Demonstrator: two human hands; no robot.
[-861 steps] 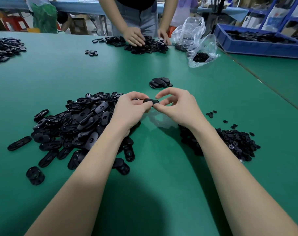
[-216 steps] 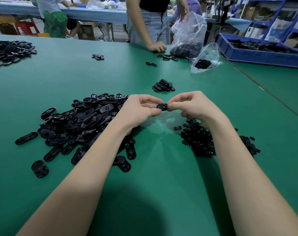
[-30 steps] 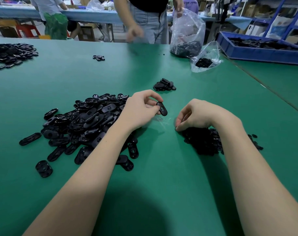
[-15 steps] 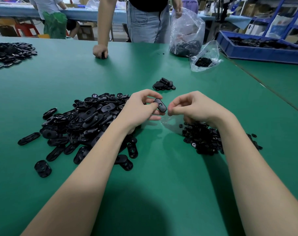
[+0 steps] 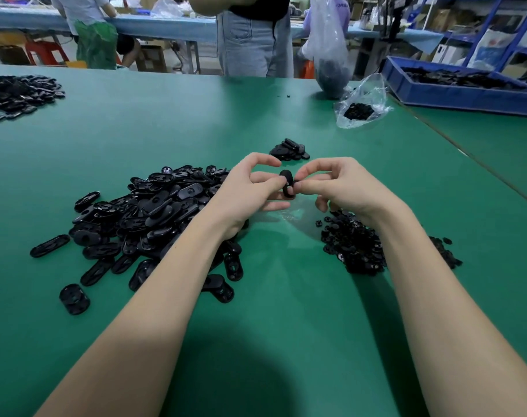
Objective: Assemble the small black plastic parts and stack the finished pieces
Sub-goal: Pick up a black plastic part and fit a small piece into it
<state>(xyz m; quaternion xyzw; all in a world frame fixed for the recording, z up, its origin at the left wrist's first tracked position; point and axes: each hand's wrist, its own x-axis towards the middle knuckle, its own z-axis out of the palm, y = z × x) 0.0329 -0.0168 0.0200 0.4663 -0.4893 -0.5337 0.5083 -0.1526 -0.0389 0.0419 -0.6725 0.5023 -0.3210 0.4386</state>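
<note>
My left hand holds a black oval plastic piece upright above the green table. My right hand pinches at that piece's right side with thumb and forefinger; whatever small part it holds is hidden by the fingertips. A big heap of oval black pieces lies under my left forearm. A smaller heap of tiny black parts sits under my right wrist. A short stack of finished pieces rests just beyond my hands.
A person in jeans stands at the far edge holding a clear bag of black parts. A second clear bag lies nearby. A blue bin stands back right. Another black pile is far left.
My right hand has risen from the small-part heap and met the oval piece in my left hand. The person opposite lifted their hand off the table and moved the bag.
</note>
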